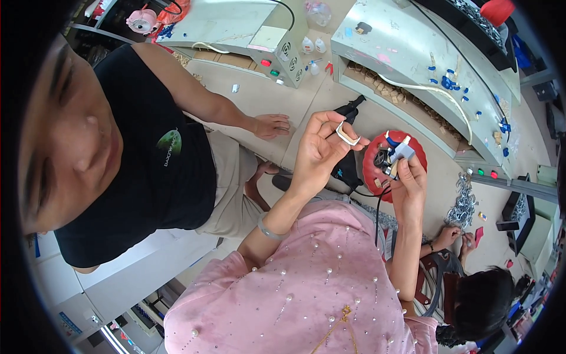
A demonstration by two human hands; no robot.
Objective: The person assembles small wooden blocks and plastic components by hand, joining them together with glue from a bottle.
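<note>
Raised in front of my chest, my left hand (321,150) pinches a small white U-shaped piece with a tan inner face (348,135) between thumb and fingers. To the right, my right hand (410,186) grips a small light-grey block with a white tip (403,151). Behind it lies a red scalloped basin (371,171) on the bench. Inside the basin are a dark wheel-like part (381,158) and a blue piece (390,139), partly covered by my right hand and the block. The two held pieces are apart from each other.
A person in a black top (147,159) stands at my left, one hand on the bench (272,125). Beyond stand metal machines (401,65) with buttons and white hoses. At right lie a pile of metal pieces (463,203) and another worker's hands (448,237).
</note>
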